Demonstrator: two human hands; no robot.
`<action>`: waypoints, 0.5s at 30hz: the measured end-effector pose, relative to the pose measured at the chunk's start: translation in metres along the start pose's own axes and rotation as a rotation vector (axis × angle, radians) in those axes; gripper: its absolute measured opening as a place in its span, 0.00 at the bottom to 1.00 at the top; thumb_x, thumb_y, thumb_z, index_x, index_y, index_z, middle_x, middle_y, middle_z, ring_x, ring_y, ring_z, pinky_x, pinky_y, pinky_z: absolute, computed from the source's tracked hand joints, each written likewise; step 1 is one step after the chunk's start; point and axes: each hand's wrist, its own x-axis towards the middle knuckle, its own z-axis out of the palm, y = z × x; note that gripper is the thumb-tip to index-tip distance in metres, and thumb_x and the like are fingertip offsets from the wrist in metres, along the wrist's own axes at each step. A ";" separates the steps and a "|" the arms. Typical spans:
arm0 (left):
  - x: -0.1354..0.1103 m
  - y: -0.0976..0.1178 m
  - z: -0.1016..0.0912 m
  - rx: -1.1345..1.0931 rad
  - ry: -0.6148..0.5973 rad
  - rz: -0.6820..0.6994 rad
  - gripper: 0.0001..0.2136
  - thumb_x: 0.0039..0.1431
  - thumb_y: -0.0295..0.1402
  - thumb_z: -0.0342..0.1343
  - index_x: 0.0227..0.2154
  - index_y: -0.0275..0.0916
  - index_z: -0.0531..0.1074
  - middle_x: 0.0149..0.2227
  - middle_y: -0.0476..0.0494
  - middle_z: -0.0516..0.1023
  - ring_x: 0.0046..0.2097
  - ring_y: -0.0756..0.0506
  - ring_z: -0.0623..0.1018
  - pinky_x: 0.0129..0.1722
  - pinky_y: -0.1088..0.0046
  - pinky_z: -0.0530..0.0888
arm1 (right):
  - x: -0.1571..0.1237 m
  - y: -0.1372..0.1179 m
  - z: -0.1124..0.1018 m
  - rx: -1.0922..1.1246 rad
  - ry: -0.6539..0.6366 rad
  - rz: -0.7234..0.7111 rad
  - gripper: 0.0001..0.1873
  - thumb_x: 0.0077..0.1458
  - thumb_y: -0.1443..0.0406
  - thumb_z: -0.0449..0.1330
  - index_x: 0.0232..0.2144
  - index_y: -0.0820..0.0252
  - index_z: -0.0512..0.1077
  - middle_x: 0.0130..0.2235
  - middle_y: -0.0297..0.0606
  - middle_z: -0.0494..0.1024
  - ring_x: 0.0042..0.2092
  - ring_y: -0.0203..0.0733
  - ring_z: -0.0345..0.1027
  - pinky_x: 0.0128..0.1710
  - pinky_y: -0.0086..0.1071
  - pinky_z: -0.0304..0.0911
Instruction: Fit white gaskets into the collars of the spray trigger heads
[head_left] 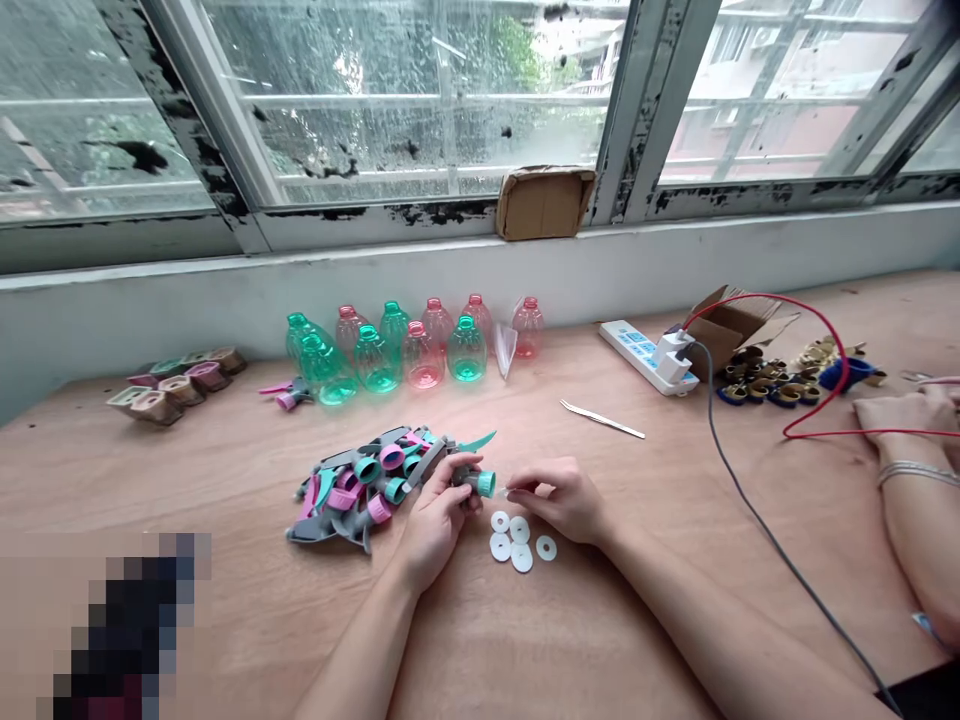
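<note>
Now | left hand (437,512) grip closed round spray head (480,483) | right hand (564,497) pinches something tiny, perhaps a washer (512,491), mostly hidden.

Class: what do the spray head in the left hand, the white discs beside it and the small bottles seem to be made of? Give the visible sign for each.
Spray head: moulded plastic, matt grey with a teal cap, in opaque solid colour.
White discs: thin, flat and matt; perhaps foam or rubber, the look leaves it open.
Bottles: glossy tinted clear plastic; light shines through them.
</note>
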 end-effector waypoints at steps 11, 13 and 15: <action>-0.007 0.002 0.003 0.290 -0.133 0.029 0.19 0.52 0.23 0.55 0.46 0.46 0.67 0.40 0.49 0.71 0.42 0.47 0.70 0.45 0.71 0.67 | 0.000 -0.003 0.003 0.121 0.004 0.041 0.05 0.56 0.63 0.64 0.31 0.58 0.77 0.30 0.36 0.81 0.31 0.37 0.74 0.31 0.28 0.68; -0.007 0.002 0.002 0.280 -0.140 0.043 0.18 0.53 0.23 0.54 0.47 0.45 0.66 0.41 0.48 0.71 0.43 0.46 0.70 0.46 0.70 0.67 | 0.001 -0.003 0.004 0.110 0.015 0.036 0.05 0.56 0.63 0.64 0.30 0.58 0.76 0.29 0.36 0.80 0.30 0.37 0.73 0.30 0.28 0.67; -0.006 0.001 0.000 0.253 -0.160 0.042 0.18 0.53 0.24 0.54 0.47 0.46 0.66 0.42 0.47 0.71 0.44 0.46 0.71 0.45 0.70 0.68 | 0.001 -0.003 0.005 0.085 0.038 0.038 0.07 0.55 0.62 0.64 0.28 0.59 0.75 0.28 0.36 0.79 0.29 0.36 0.71 0.28 0.28 0.66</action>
